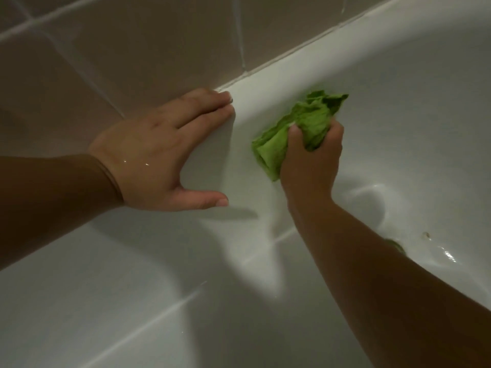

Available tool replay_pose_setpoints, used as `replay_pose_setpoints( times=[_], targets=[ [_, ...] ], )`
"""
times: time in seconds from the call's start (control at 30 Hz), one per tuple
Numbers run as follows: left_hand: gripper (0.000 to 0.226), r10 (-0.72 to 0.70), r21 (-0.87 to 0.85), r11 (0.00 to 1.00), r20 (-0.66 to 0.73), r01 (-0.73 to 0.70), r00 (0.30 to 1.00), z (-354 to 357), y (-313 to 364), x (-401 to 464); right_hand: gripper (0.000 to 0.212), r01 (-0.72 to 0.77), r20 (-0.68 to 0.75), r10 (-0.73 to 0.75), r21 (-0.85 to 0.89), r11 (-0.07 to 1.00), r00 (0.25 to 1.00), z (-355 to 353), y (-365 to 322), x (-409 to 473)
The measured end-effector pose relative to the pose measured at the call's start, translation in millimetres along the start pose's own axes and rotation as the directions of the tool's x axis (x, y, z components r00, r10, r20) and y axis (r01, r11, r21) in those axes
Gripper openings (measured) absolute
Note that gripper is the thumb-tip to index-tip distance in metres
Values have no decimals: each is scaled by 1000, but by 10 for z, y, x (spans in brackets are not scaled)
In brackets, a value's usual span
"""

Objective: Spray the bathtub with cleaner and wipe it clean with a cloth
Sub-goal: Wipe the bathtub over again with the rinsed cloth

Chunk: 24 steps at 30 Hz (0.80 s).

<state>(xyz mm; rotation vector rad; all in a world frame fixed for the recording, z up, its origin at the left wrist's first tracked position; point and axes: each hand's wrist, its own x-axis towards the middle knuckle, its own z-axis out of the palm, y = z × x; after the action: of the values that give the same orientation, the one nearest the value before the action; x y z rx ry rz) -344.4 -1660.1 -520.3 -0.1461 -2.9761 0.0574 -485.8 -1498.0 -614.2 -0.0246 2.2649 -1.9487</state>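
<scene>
Your right hand (310, 158) has its grip clenched round one green cloth (297, 128), fingers curled into the bunched middle. The cloth is pressed against the inner wall of the bathtub (398, 115), just below the rim; crumpled ends stick out above and to the left of your fist. Your fingertips are buried in the folds, so you cannot count them.

Your left hand (164, 152) holds nothing: grip released, fingers straight and together, laid flat along the tub rim where it meets the wall, thumb spread out below on the white surface. Two small wet glints show on the back of that hand.

Count: two hands, one cloth, one tub. No cleaner bottle in view.

Tiled wall (119, 49) runs along the far side of the rim, with pale grout lines. Down in the tub floor, one small dark speck (427, 235) sits near the curve, too small to identify. Beside it a greenish shape (396, 245) is mostly hidden behind your right forearm. Both forearms are cut off by the frame edges.
</scene>
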Motion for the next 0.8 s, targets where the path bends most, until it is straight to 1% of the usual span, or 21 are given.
replay_pose_setpoints(
  times=[0.07, 0.13, 0.2, 0.23, 0.33, 0.4, 0.47, 0.5, 0.57, 0.63, 0.7, 0.8],
  targets=[
    [114, -7, 4, 1000, 4, 7, 1000, 3, 13, 71, 51, -73, 27, 75, -54, 996, 997, -2, 86, -63],
    [113, -8, 14, 1000, 5, 8, 1000, 4, 30, 148, 49, -81, 124, 93, -93, 992, 988, 35, 145, -251],
    [113, -5, 16, 1000, 5, 5, 1000, 12, 50, 212, 44, -89, 222, 97, -45, 995, 970, 57, 72, -391],
    [112, -2, 14, 1000, 5, 2, 1000, 16, 53, 244, 43, -88, 224, 89, -15, 996, 970, 50, -4, -376],
    [112, -9, 16, 1000, 9, 8, 1000, 18, 56, 273, 48, -5, 83, 6, -7, 1000, 997, -35, -194, -87],
    [112, -17, 13, 1000, 19, 16, 1000, 12, 51, 267, 52, -16, 34, 17, -10, 1000, 999, -90, -204, 116],
    [112, -12, -4, 1000, 32, 12, 999, 9, 61, 272, 50, -69, 51, 70, -36, 997, 996, -108, -121, 136],
    [112, -10, -8, 1000, 34, 10, 999, 8, 63, 278, 49, -94, 85, 100, -62, 994, 991, -101, -77, 79],
    [113, -8, -6, 1000, 35, 9, 999, 11, 61, 287, 47, -148, 189, 166, -103, 984, 968, -64, -20, -82],
    [113, -6, 5, 1000, 37, 6, 999, 12, 66, 295, 45, -174, 288, 197, -106, 979, 937, -37, -50, -200],
    [113, -6, 9, 1000, 33, 6, 999, 17, 58, 305, 42, -136, 270, 151, -74, 988, 951, -51, -134, -154],
    [113, -7, 2, 1000, 23, 7, 1000, 20, 66, 303, 46, -36, 127, 43, -54, 998, 991, -140, -173, 75]
  ],
)
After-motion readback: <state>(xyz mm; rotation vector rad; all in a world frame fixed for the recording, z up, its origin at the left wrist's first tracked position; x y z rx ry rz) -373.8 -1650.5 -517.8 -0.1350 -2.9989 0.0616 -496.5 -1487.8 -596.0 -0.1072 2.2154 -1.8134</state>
